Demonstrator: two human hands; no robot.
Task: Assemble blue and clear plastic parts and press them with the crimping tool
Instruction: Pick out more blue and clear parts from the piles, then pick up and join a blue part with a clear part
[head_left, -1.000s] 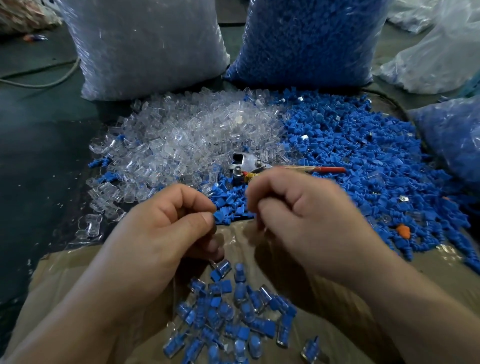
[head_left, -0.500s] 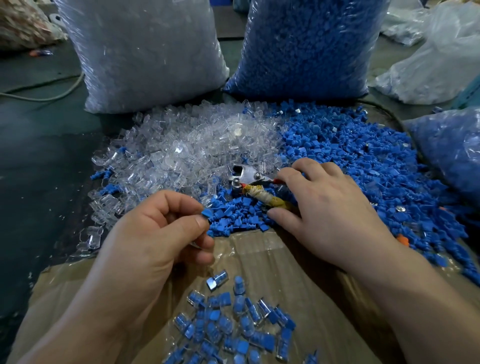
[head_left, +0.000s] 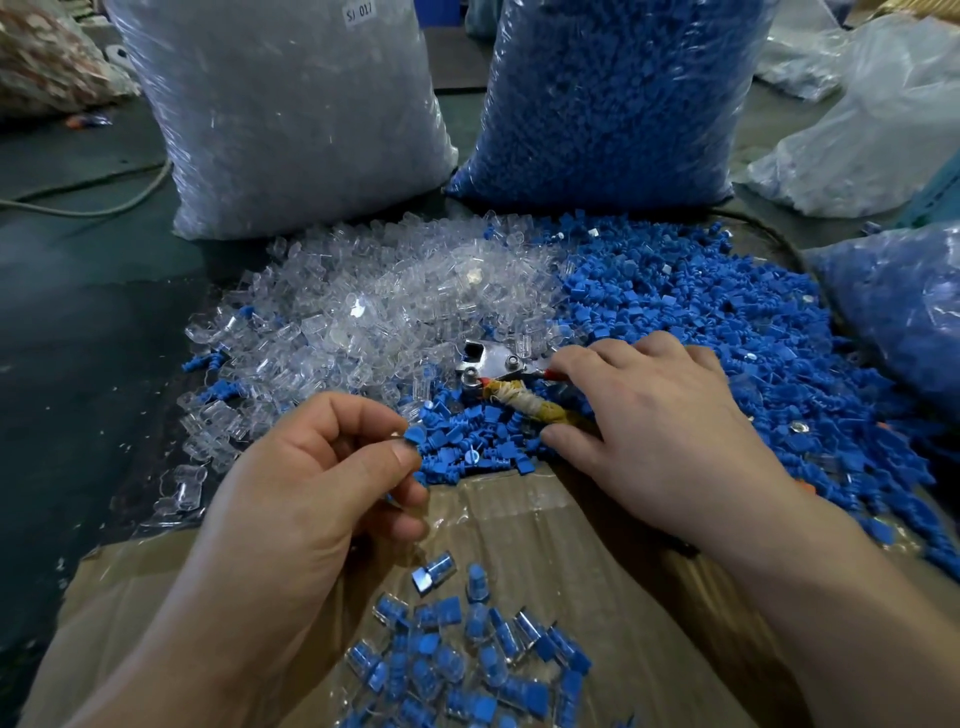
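Note:
My left hand (head_left: 311, 499) pinches a small blue-and-clear part (head_left: 413, 435) between thumb and forefinger, just in front of the loose piles. My right hand (head_left: 654, 421) lies over the handles of the crimping tool (head_left: 493, 371), fingers and thumb curling around the cloth-wrapped handle; the tool's metal head sticks out to the left of the hand. A heap of clear plastic parts (head_left: 363, 317) spreads at centre left. A heap of blue parts (head_left: 727, 322) spreads at centre right. Several joined blue-and-clear pieces (head_left: 467, 654) lie on the cardboard (head_left: 597, 571) near me.
Two big plastic sacks stand at the back: one of clear parts (head_left: 291, 114), one of blue parts (head_left: 613, 98). A further blue-filled bag (head_left: 904, 301) lies at the right edge, pale bags (head_left: 862, 130) behind it. Dark floor and a cable (head_left: 104, 202) lie to the left.
My right hand left my left hand, reached forward to the crimping tool and closed around its handles. My left hand stayed in place with the small part pinched.

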